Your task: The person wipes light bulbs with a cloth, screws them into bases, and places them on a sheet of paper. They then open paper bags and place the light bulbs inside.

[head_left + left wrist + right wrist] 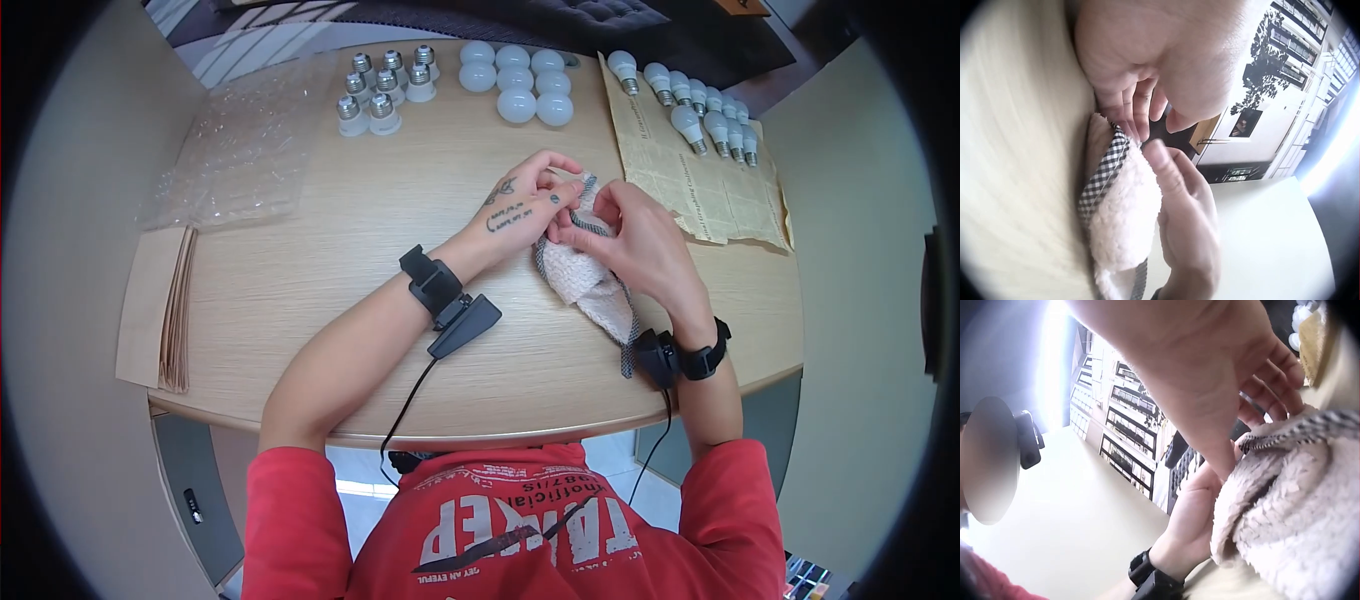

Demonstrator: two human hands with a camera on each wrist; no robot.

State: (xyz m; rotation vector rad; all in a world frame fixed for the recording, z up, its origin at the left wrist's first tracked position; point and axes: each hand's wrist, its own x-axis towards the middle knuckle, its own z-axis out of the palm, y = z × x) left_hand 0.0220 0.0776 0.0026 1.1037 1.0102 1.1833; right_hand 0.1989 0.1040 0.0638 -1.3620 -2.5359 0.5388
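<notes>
Toward the worktop's (250, 300) right edge, our right hand (650, 243) pinches fluffy, pale, check-trimmed cloth (580, 272). Left hand (518, 208) clamped? We can't tell.

Light wood-grain table (300, 320). Upper left of frame: clear plastic sheet (240, 150). Left: brown paper stack (150, 310). Top, left of centre: 8 white bulb bases (387, 88), screw caps up. Top centre: 8 white domes (515, 80). Upper right: printed paper (700, 200). Right of centre: pale fluffy cloth (580, 275), checked trim.
</notes>
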